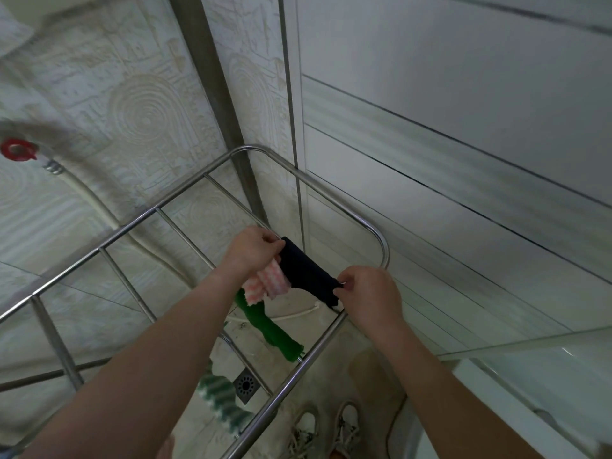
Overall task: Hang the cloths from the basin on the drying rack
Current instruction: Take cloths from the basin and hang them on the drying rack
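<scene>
– Over the far right corner of the drying rack (364, 223), what is being handled?
– Dark cloth (308, 270), drawn out lengthwise between both hands, lying along a rung near the rack's right side rail.
– Hands?
– Left hand (251, 250) at the cloth's far end, fingertips and thumb pinching its edge. Right hand (371, 293) at the near end, fingers curled, also pinching the edge, just beside the side rail.
– Other cloths?
– Pink-and-white cloth (271, 283) touching the dark one on its left, partly under the left wrist; cannot tell which rung carries it. Green cloth (268, 326) draped along the next rung nearer. Green-and-white striped cloth (220, 395) nearer still, blurred.
– Surroundings?
– Floor drain (245, 385) seen through the rack. Pair of pale shoes (306, 425) at the near edge. Red tap handle (16, 150) on the far left wall, pale hose (96, 200) running down from it. Tiled wall on the right.
</scene>
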`<state>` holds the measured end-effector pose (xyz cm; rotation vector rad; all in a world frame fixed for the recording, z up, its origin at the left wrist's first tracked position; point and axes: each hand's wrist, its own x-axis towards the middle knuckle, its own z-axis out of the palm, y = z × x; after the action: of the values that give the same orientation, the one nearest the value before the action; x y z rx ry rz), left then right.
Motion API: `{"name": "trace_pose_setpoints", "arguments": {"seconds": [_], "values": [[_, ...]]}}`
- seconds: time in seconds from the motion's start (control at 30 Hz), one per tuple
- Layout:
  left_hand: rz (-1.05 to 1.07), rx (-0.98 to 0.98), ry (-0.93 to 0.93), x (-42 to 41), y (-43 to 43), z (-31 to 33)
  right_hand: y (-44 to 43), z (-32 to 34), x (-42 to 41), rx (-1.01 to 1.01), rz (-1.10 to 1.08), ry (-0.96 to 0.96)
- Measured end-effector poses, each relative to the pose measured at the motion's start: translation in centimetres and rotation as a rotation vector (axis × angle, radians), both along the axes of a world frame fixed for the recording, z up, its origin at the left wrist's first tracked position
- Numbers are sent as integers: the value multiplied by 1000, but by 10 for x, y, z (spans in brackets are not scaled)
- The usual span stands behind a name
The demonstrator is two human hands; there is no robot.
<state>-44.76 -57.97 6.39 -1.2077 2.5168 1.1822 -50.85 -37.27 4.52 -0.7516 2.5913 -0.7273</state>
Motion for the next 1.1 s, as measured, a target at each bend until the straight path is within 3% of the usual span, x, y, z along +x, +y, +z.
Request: {"name": "trace_pose_setpoints", "arguments": {"seconds": [0.27,0.57,0.9,1.1], "values": [[95,102,91,-1,-15,0,-15,2,12,-150,-227,-153],[112,240,-2,-1,-30,1,-13,5,20,57,-161,-3],[131,252,57,-3,-32,-1,-36,9,2,-207,-547,-444],[115,316,95,5,-34,3,-13,10,13,-329,-663,-403]]}}
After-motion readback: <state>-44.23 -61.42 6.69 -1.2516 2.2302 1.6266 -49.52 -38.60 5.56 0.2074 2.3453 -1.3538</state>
